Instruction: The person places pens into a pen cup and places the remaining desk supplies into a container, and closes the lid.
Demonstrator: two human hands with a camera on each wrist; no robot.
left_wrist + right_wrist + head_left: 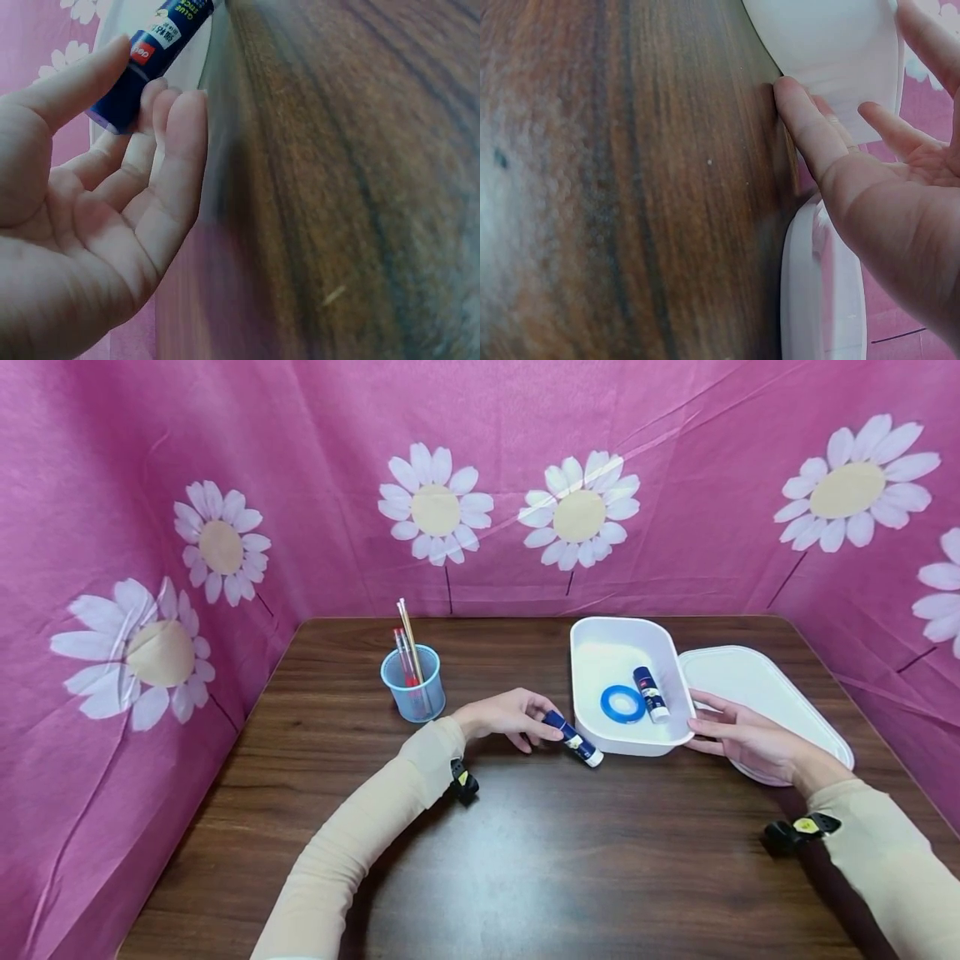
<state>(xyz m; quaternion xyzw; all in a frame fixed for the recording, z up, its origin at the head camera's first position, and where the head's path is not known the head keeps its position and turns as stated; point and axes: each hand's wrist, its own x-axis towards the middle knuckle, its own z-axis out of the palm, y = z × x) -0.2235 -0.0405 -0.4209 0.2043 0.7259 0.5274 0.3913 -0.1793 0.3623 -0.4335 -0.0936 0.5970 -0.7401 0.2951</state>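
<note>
My left hand (517,714) pinches a dark blue glue stick (572,739) between thumb and fingertips, its white end pointing down and right, just left of the white plastic box (630,746). In the left wrist view the glue stick (161,45) shows its printed label. Inside the box lie a second blue glue stick (651,693) and a blue ring-shaped roll of tape (622,703). My right hand (738,731) rests against the box's right side, its fingers extended and thumb at the rim. In the right wrist view, the fingers (810,127) lie along the box wall (832,60).
A white lid (757,693) lies on the wooden table (480,860) to the right, partly under my right hand. At the back left stands a light blue mesh cup (416,700) with pencils and thin sticks (408,639). A pink flowered cloth (510,427) hangs behind the table.
</note>
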